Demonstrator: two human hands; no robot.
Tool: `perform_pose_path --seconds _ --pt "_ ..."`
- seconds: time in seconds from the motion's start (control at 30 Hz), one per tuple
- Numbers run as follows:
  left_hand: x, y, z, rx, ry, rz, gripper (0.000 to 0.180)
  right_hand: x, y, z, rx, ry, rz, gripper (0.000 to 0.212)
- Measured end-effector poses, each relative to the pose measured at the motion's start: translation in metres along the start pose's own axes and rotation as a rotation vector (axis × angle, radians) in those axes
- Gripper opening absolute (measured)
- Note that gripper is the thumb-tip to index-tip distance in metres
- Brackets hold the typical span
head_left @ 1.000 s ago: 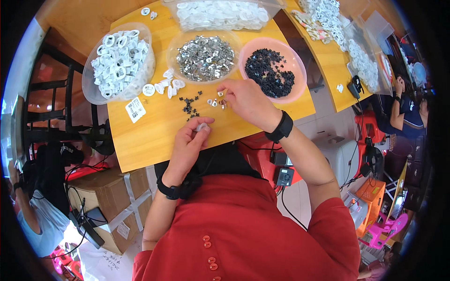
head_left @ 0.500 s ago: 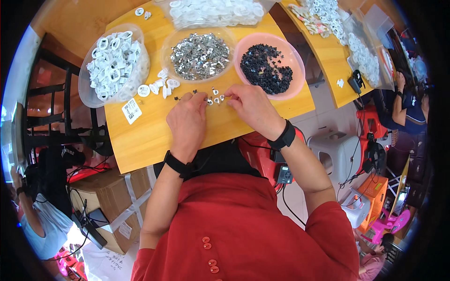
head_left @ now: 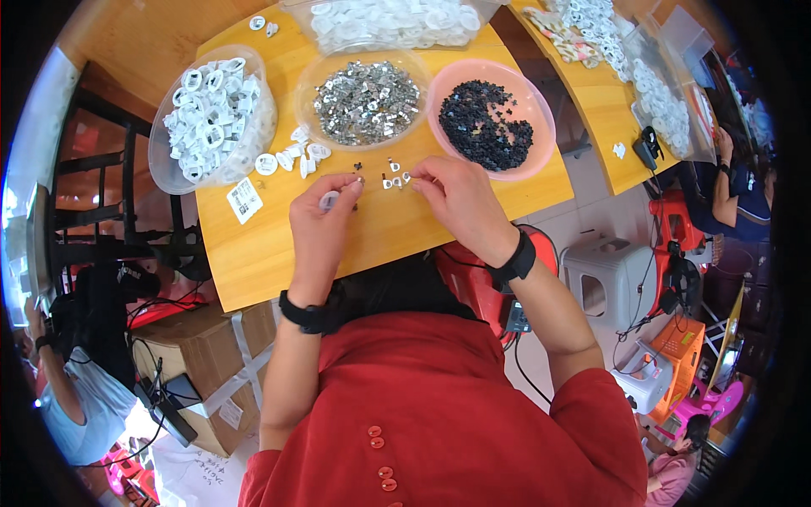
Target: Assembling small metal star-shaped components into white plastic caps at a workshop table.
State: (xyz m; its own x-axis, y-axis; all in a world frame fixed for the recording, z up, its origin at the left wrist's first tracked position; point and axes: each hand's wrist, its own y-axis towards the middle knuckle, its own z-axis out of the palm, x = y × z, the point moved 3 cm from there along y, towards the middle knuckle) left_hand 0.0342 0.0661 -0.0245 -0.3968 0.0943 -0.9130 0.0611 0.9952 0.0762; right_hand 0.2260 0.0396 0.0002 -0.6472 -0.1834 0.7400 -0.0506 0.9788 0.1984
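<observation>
Yellow tabletop (head_left: 253, 266): left hand (head_left: 319, 221) grips a white piece (head_left: 329, 200); right hand (head_left: 463, 198), grip unclear, seemingly picks at metal bits (head_left: 397, 182) toward nine o'clock; next move needs precision.

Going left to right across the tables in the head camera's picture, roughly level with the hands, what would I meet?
White printed label, left hand with a white part in it, loose metal pieces, right hand, then a black corded device on the other table.

Clear bin (head_left: 299, 17) cut off by top edge; white piece (head_left: 329, 200) partly hidden in left hand (head_left: 318, 221).
</observation>
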Motion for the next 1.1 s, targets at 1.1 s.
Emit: perform_pose_path --seconds 1.1 --pt "-0.023 -0.038 -0.026 0.169 -0.86 -0.498 0.014 0.049 -0.011 0.036 0.074 0.843 0.301 0.011"
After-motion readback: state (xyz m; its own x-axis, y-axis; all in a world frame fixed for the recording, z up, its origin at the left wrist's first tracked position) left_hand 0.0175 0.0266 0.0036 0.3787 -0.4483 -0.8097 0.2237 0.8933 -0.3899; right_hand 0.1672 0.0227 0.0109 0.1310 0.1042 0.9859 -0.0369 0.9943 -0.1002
